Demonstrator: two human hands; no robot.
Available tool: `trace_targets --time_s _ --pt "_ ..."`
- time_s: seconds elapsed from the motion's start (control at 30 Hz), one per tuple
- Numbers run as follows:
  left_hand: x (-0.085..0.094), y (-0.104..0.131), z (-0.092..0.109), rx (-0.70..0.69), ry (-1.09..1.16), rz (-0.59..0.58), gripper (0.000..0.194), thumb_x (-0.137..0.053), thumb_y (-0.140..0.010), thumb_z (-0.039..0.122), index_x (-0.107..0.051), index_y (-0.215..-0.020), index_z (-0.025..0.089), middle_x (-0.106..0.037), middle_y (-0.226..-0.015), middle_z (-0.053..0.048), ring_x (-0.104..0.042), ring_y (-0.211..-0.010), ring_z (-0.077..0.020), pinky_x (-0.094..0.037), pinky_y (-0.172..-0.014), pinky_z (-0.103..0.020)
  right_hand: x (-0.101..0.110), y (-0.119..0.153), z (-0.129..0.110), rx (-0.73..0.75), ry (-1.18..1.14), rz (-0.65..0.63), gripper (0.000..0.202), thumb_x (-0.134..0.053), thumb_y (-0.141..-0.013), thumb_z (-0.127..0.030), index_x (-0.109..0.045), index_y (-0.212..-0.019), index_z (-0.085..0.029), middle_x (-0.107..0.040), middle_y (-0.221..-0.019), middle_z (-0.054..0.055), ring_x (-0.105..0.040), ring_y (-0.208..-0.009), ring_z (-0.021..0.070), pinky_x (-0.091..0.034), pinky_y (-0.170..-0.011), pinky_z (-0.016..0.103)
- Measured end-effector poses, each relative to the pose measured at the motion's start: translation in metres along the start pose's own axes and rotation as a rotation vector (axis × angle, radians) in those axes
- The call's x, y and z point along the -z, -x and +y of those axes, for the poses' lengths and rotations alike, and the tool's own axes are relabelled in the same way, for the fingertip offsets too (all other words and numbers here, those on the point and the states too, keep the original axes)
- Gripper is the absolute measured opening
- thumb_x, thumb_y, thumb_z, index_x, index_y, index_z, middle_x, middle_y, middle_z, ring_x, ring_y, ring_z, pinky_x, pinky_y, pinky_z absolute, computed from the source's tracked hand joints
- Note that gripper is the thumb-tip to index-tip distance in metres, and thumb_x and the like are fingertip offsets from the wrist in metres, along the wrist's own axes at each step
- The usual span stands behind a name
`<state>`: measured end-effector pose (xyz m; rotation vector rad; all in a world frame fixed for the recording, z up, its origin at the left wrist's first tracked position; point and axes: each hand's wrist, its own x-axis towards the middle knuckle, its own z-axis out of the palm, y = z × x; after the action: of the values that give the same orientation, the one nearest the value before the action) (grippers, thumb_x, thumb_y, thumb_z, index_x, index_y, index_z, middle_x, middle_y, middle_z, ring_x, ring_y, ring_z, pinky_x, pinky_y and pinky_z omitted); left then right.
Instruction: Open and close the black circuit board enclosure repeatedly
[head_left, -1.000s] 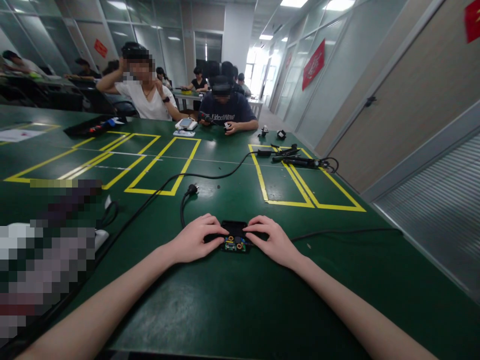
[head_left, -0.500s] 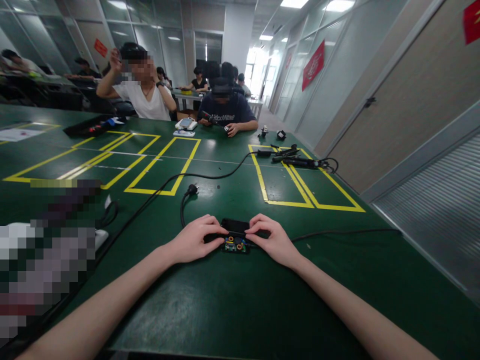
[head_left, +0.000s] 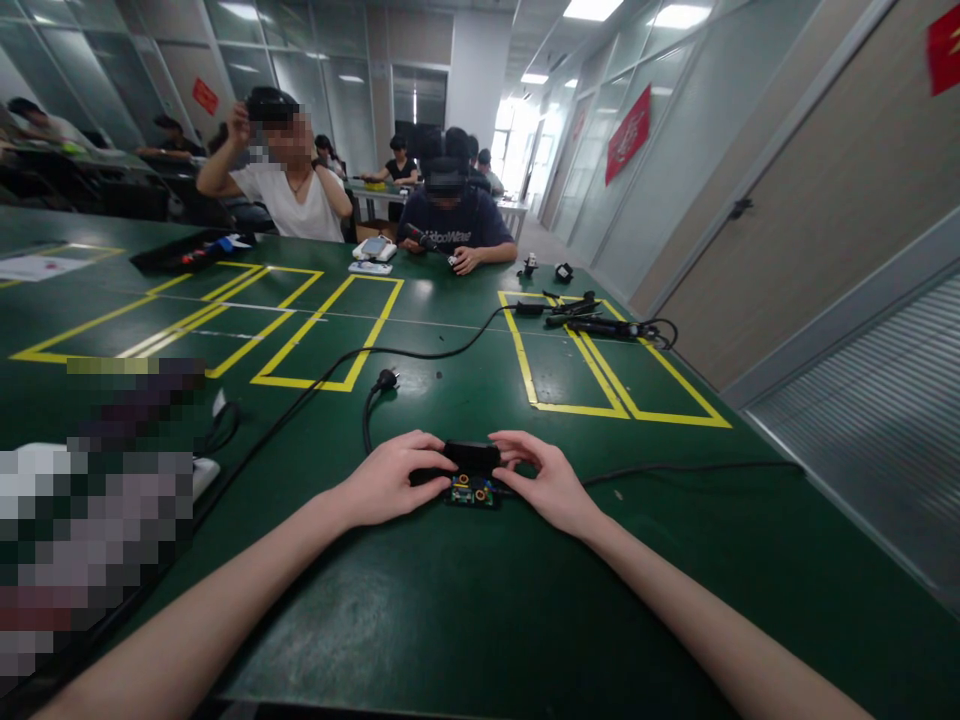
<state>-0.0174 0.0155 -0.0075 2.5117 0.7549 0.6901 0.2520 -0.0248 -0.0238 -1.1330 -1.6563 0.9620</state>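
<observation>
While a circuit board (head_left: 471, 492) lies just below frame centre, the left hand (head_left: 397, 478) and right hand (head_left: 551, 480) flank it and the black cover (head_left: 472, 457) right behind, fingers partly spread, their grip unclear.

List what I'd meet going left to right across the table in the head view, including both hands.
White paper → black tray → left hand → circuit board → right hand.
</observation>
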Motion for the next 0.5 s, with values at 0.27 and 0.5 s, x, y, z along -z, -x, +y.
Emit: trace_targets --time_s 0.27,0.5 --pt "0.001 0.0 0.002 -0.012 -0.025 -0.019 0.019 -0.066 -0.099 0.026 -0.08 -0.111 0.022 -0.07 -0.12 -0.009 -0.07 -0.107 -0.022 -0.056 -0.095 -0.034 0.002 0.001 0.004 0.023 0.041 -0.026 0.031 -0.072 -0.083 -0.02 -0.074 -0.114 -0.023 -0.078 -0.101 0.004 -0.074 -0.088 0.0198 -0.063 -0.084 0.036" --pt "0.002 -0.001 0.003 -0.007 0.044 -0.013 0.015 -0.067 -0.096 0.023 -0.078 -0.086 0.02 -0.075 -0.115 -0.007 -0.072 -0.101 -0.0196 -0.056 -0.088 -0.03 0.008 0.005 -0.012 0.19 0.107 -0.086 0.013 -0.07 -0.096 -0.033 -0.073 -0.099 -0.022 -0.073 -0.105 0.008 -0.071 -0.095 0.0219 -0.06 -0.084 0.037"
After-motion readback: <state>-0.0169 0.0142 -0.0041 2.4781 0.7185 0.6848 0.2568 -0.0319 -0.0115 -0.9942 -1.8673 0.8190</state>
